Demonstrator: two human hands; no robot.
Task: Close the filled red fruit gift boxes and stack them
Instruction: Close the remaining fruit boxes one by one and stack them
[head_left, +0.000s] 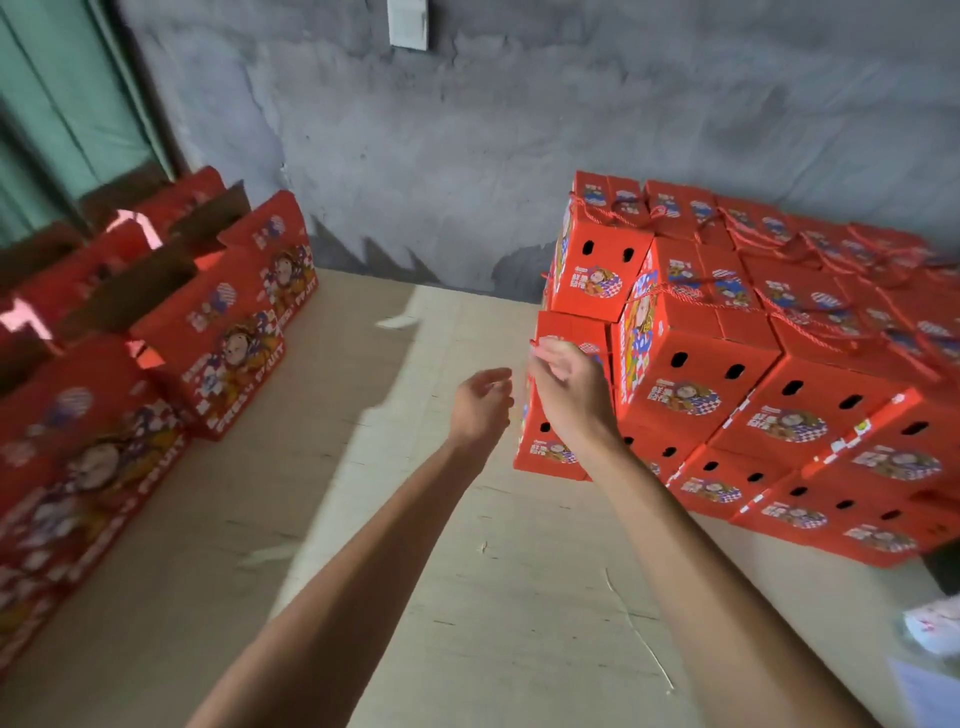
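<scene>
Red gift box (558, 415) stands upright at the stack's (769, 364) left end.
My 2 grips, left (480, 402) and right (569, 387), hang loosely open, holding nothing; the right overlaps the box's top, contact unclear.

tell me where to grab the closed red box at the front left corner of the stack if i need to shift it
Judging by its shape, take the closed box by its red rope handle at the top, coming from above; the right hand is already at that top edge. The box is tall and narrow, with the stack of closed boxes tight against its right side, so a side grip looks awkward. The left hand could steady its free left face.
</scene>
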